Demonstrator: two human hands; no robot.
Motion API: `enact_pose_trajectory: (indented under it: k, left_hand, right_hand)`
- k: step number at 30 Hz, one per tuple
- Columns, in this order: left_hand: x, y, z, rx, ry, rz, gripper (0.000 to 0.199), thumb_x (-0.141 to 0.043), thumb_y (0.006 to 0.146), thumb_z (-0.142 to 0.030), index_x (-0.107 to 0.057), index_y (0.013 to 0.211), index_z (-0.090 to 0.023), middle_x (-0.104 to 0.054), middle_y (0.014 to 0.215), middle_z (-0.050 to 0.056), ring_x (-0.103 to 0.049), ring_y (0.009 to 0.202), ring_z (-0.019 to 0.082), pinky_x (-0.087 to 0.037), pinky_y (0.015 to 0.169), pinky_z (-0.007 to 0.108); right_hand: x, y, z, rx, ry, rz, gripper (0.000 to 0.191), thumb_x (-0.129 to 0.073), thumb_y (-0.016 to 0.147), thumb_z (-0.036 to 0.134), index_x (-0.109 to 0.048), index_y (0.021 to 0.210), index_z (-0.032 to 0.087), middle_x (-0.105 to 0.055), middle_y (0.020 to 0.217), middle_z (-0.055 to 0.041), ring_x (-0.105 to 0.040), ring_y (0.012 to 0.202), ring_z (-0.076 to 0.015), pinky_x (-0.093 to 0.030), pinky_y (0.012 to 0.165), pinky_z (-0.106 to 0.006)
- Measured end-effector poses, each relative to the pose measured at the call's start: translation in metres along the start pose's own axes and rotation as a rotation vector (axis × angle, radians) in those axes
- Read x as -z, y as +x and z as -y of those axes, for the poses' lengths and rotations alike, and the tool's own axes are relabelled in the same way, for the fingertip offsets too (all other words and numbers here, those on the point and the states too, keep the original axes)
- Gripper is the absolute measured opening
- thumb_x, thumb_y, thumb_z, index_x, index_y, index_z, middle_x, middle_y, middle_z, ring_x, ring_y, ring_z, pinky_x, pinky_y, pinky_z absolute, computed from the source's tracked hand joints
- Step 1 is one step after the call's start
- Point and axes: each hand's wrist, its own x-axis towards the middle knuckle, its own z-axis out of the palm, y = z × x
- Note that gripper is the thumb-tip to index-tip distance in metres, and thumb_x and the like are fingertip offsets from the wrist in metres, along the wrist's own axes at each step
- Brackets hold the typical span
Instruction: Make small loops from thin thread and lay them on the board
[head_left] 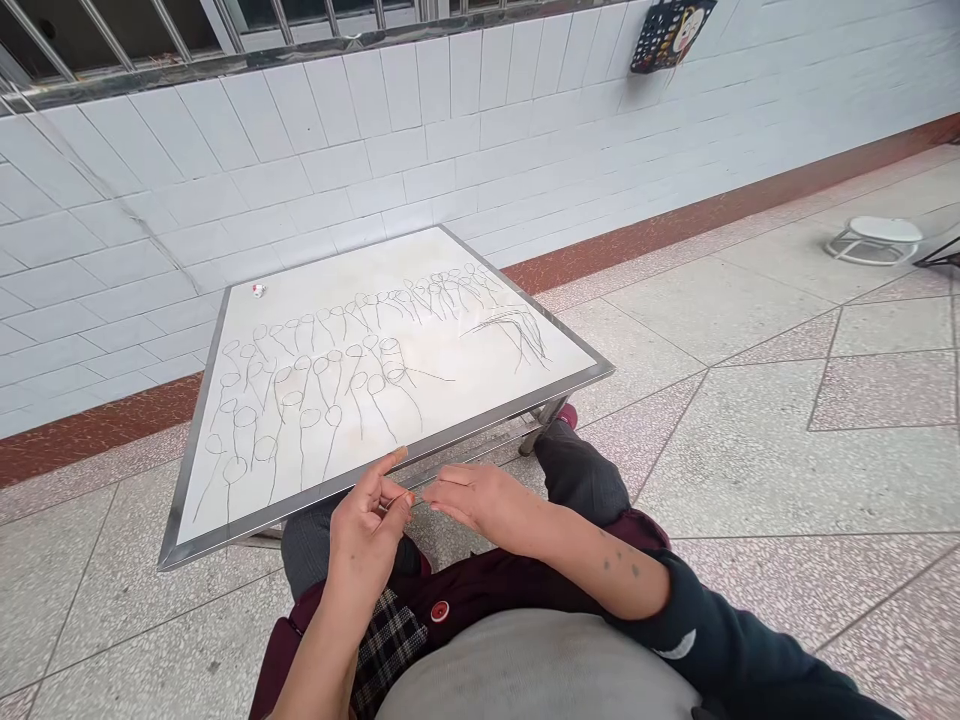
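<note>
Just past the near edge of the table, over my lap, my left hand [371, 525] pinches a thin dark wire between thumb and forefinger, though only a short bit of it shows. My right hand [480, 500] comes in from the right, palm down, its fingers pressed together close to the left fingertips. Whatever it grips is hidden under those fingers. Many looped wires [334, 416], each a ring on a long stem, lie in rows across the white table [330, 265]. A loose bunch of wires without visible rings [529, 330] rests at the table's right side.
A small white-and-red object [259, 291] sits near the table's far left corner. Behind the table runs a white tiled wall [322, 130] with a barred window above. A black basket [670, 35] hangs there, and a white stool [876, 238] stands far right.
</note>
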Motion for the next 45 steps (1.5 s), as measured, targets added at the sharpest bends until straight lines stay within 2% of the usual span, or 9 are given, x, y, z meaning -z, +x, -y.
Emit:
enact_pose_trajectory:
  k: [6,9,12,17,23,32,36,40,45]
  left_hand:
    - [0.012,0.0,-0.007,-0.013,0.049,0.058,0.049,-0.056,0.081,-0.031,-0.048,0.13,-0.027,-0.058,0.077,-0.003,-0.053,0.063,0.012,-0.042,0.059,0.023]
    - [0.014,-0.001,-0.009,-0.025,0.174,0.106,0.048,-0.053,0.083,-0.031,-0.047,0.131,-0.032,-0.063,0.088,-0.003,-0.046,0.055,0.009,-0.039,0.056,0.022]
    - [0.014,-0.001,-0.008,-0.045,0.251,0.136,0.044,-0.052,0.085,-0.031,-0.049,0.129,-0.034,-0.066,0.087,-0.005,-0.039,0.049,0.008,-0.037,0.055,0.022]
    - [0.013,0.0,-0.002,-0.084,0.25,0.146,0.04,-0.051,0.086,-0.03,-0.052,0.125,-0.034,-0.068,0.086,-0.006,-0.053,0.065,0.011,-0.04,0.064,0.023]
    - [0.012,0.0,-0.002,-0.058,0.156,0.168,0.039,-0.052,0.085,-0.027,-0.054,0.124,-0.03,-0.067,0.085,-0.004,-0.058,0.08,0.014,-0.041,0.067,0.023]
    - [0.01,0.0,-0.005,-0.001,0.12,0.053,0.041,-0.055,0.081,-0.03,-0.056,0.121,-0.026,-0.069,0.082,-0.002,-0.054,0.061,0.012,-0.041,0.061,0.024]
    - [0.012,-0.001,-0.007,0.013,0.2,0.078,0.043,-0.054,0.081,-0.031,-0.053,0.124,-0.029,-0.07,0.086,-0.003,-0.047,0.049,0.01,-0.039,0.056,0.023]
    - [0.012,-0.004,-0.011,0.028,0.252,0.129,0.045,-0.051,0.083,-0.032,-0.05,0.128,-0.03,-0.071,0.093,-0.002,-0.05,0.05,0.01,-0.037,0.051,0.023]
    - [0.013,-0.005,-0.011,-0.007,0.277,0.157,0.043,-0.05,0.084,-0.029,-0.052,0.127,-0.028,-0.071,0.091,-0.002,-0.058,0.059,0.012,-0.04,0.056,0.023]
  right_hand:
    - [-0.003,0.0,-0.003,-0.138,0.233,-0.053,0.012,-0.047,0.093,0.018,-0.059,0.096,0.017,-0.059,0.084,-0.0035,-0.055,0.078,-0.0143,-0.045,0.07,-0.025]
    - [-0.003,0.0,-0.002,-0.173,0.278,-0.034,0.01,-0.049,0.092,0.018,-0.059,0.095,0.018,-0.059,0.086,-0.0032,-0.055,0.077,-0.0141,-0.044,0.07,-0.025]
    - [-0.005,0.0,-0.001,-0.197,0.327,-0.015,0.01,-0.05,0.092,0.02,-0.059,0.094,0.018,-0.06,0.086,-0.003,-0.055,0.077,-0.0137,-0.044,0.069,-0.024]
    - [-0.006,0.0,-0.001,-0.207,0.433,0.022,0.015,-0.049,0.093,0.022,-0.061,0.101,0.018,-0.061,0.088,-0.0026,-0.055,0.076,-0.0126,-0.044,0.071,-0.024]
    - [-0.002,0.0,0.0,-0.214,0.438,0.016,0.02,-0.046,0.095,0.023,-0.065,0.099,0.017,-0.06,0.079,-0.002,-0.053,0.071,-0.0123,-0.042,0.067,-0.023]
    - [0.002,-0.002,-0.009,-0.144,0.336,-0.015,0.02,-0.048,0.094,0.022,-0.066,0.103,0.019,-0.063,0.083,-0.0029,-0.057,0.077,-0.0133,-0.043,0.068,-0.023]
    - [-0.001,-0.004,-0.014,-0.157,0.309,-0.025,0.018,-0.049,0.093,0.022,-0.066,0.099,0.019,-0.064,0.083,-0.003,-0.057,0.079,-0.0141,-0.043,0.069,-0.023]
    - [0.001,-0.004,-0.014,-0.162,0.285,0.027,0.019,-0.048,0.094,0.024,-0.065,0.099,0.019,-0.065,0.087,-0.0044,-0.058,0.082,-0.0154,-0.044,0.073,-0.026]
    - [0.017,-0.002,-0.017,-0.23,0.387,0.155,0.022,-0.046,0.094,0.027,-0.066,0.097,0.018,-0.067,0.084,-0.0031,-0.059,0.078,-0.0145,-0.045,0.074,-0.026]
